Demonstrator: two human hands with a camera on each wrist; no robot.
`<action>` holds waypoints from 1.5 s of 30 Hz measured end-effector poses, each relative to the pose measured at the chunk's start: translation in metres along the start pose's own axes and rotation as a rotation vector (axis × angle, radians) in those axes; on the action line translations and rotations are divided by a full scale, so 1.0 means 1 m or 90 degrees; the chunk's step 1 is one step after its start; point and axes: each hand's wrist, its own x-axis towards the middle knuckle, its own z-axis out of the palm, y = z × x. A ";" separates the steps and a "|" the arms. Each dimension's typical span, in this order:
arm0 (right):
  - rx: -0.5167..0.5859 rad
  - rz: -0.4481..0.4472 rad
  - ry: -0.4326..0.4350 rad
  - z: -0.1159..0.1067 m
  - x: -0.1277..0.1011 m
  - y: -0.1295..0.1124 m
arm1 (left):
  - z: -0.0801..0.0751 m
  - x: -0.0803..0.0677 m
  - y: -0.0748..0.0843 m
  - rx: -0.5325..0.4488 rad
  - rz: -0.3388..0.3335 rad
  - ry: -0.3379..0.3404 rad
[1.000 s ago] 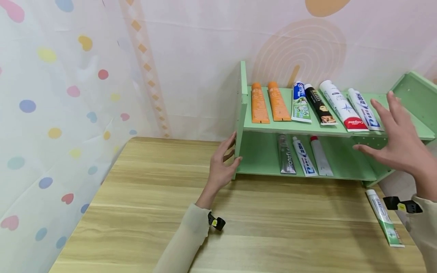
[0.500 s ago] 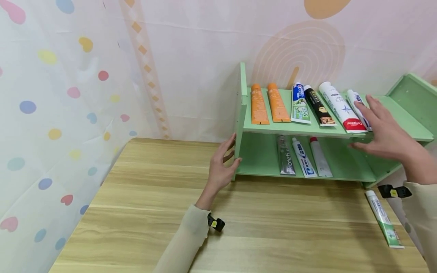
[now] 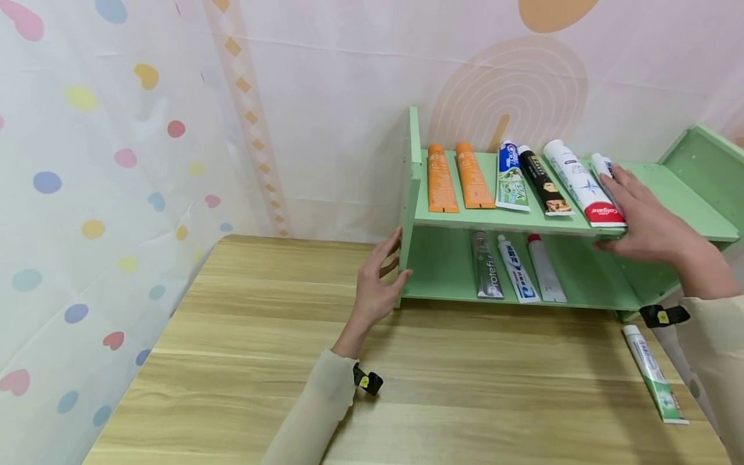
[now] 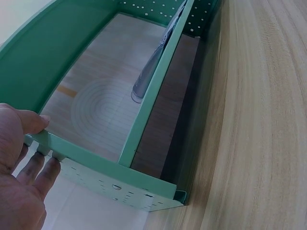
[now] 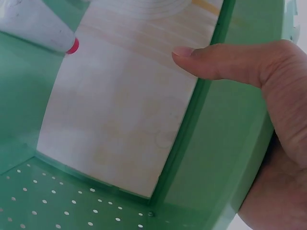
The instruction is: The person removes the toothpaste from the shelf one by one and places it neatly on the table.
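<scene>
Green wood makes up the shelf, which stands at the back right of the table, against the patterned wall.

The left hand holds the shelf's left end panel: in the left wrist view the thumb lies on the inner face and the fingers curl round the outer face, so the panel edge sits pinched between them.

The right hand is on the front edge of the upper board, near its right end. Its fingers lie on top of the board, over a white and blue tube, while the thumb is tucked beneath the board. Whether the fingers press the tube or only cover it cannot be told.

Beside that hand lies a white tube with a red end, then a black tube, a blue and green one and two orange tubes.

Three more tubes lie on the lower board.

One green and white tube lies on the table, in front of the shelf's right end.
</scene>
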 end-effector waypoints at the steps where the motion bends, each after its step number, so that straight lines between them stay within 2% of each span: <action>1: -0.002 0.002 -0.002 0.000 0.000 0.000 | 0.000 0.000 0.000 -0.001 -0.001 0.000; 10: -0.023 0.001 0.008 0.002 -0.002 -0.008 | 0.000 0.000 0.000 0.011 -0.003 0.005; 18: -0.033 -0.017 0.047 0.006 -0.012 -0.008 | 0.002 0.002 -0.030 0.019 0.006 0.001; 22: -0.047 -0.016 0.061 0.008 -0.017 -0.010 | 0.001 0.002 -0.036 0.020 0.009 -0.005; 28: -0.065 -0.014 0.087 0.010 -0.027 -0.015 | 0.000 0.002 -0.038 0.019 0.009 -0.011; 40: -0.087 -0.013 0.215 0.022 -0.043 -0.024 | 0.003 0.001 -0.034 0.026 -0.012 -0.003; 45: -0.091 0.009 0.216 0.024 -0.049 -0.030 | 0.002 0.001 -0.037 0.024 -0.014 -0.004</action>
